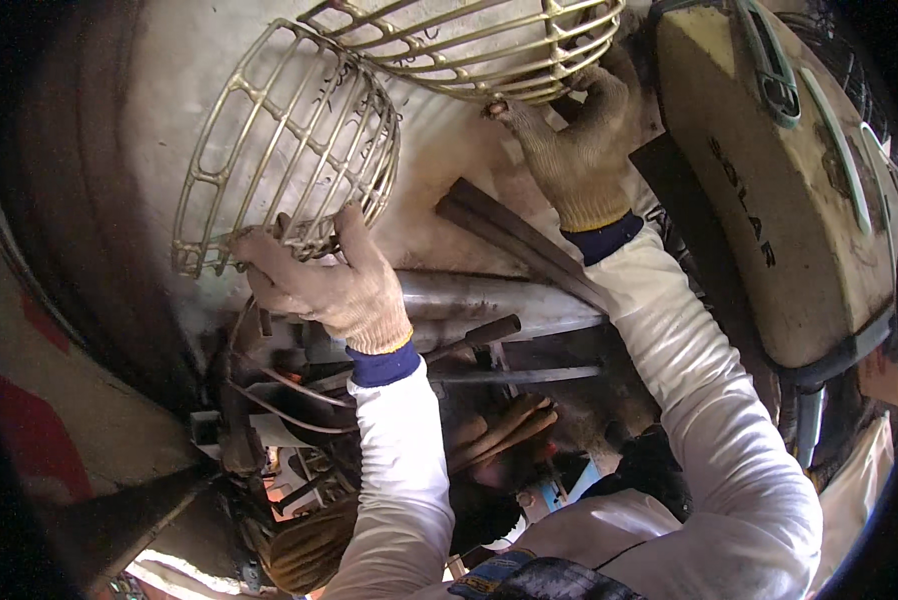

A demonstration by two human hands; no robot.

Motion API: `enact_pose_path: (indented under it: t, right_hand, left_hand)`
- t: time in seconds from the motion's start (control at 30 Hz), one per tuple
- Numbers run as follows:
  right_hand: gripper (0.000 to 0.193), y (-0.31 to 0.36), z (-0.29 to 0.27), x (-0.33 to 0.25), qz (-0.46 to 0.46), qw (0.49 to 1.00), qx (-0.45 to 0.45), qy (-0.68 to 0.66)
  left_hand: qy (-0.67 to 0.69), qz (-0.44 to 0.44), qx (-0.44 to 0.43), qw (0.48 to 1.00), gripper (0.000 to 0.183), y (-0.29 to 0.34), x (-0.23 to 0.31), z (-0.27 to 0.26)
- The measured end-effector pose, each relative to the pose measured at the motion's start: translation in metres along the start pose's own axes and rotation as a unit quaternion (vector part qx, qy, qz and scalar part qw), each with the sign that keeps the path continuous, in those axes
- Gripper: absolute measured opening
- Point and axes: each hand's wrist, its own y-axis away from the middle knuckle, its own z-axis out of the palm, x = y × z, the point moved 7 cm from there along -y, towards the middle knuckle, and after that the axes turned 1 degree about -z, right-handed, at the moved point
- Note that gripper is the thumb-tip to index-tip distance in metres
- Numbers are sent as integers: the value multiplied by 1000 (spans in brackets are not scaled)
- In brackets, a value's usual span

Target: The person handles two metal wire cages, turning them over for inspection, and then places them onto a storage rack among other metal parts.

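Two curved, brass-coloured metal grilles lie side by side at the top of the view, their edges meeting near the middle. My left hand (319, 285), in a knitted glove with a blue cuff, grips the lower edge of the left grille (257, 97), thumb and fingers spread along its end bars. At the lower rim of the right grille (459, 75), my right hand (579, 160), gloved alike, has its thumb and fingers around the edge. One fingertip pokes bare through this glove. Some right fingers are hidden behind the grille.
Behind the grilles is a pale, stained surface (159, 120). A beige machine housing (759, 200) stands close on the right. Below my hands are dark metal bars (514, 235), a grey pipe (459, 293), a dark tube (494, 330) and thin cables (289, 410).
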Motion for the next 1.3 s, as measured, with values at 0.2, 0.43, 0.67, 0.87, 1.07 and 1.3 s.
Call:
enact_pose_path:
  t: [0.2, 0.43, 0.67, 0.87, 1.07, 1.3]
  right_hand:
    - [77, -1, -1, 4, 31, 999, 12, -37]
    - [73, 6, 4, 7, 95, 992, -7, -86]
    - [66, 11, 9, 16, 182, 967, 39, -176]
    - [70, 14, 10, 16, 182, 967, 50, -171]
    - [70, 9, 7, 5, 93, 993, 29, -70]
    - [72, 22, 19, 20, 134, 983, 44, -115]
  left_hand:
    - [-44, 87, 37, 994, 86, -2, 11, -2]
    - [38, -46, 10, 998, 91, 3, 0, 1]
    - [1, -24, 23, 999, 85, 0, 3, -2]
    - [33, -47, 29, 998, 83, -2, 6, -4]
    - [-13, -32, -14, 999, 93, 0, 5, 0]
    - [44, -103, -50, 992, 108, -5, 14, -4]
